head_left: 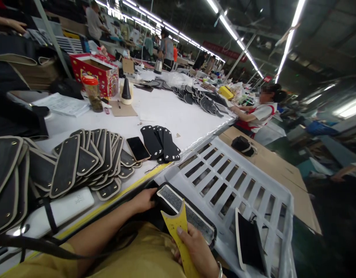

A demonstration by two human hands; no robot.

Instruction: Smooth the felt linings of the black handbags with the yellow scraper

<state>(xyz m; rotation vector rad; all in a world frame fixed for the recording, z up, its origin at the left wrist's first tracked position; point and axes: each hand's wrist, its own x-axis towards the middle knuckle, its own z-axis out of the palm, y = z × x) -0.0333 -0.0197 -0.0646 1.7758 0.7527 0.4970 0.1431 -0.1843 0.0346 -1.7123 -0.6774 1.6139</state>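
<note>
My right hand [197, 247] is closed around a flat yellow tool [178, 222] with a curved notch at its end, thumb pressed on its face. Behind the tool lies a long black piece with a grey inside and pale edging [192, 216], over the near edge of the grey slatted plastic crate [204, 154]. At the far left end of that piece, my left hand [144, 200] grips it; its fingertips are partly hidden. Another black piece with a pale edge [250, 239] leans on the crate's slats to the right.
On the white table [114, 123] lie a pile of dark pale-bordered panels [88, 162], a phone [138, 149] and several black pieces [160, 143]. A red box [94, 73] and a lidded jar [92, 92] stand further back. A co-worker [259, 112] sits at right, beside cardboard [276, 170].
</note>
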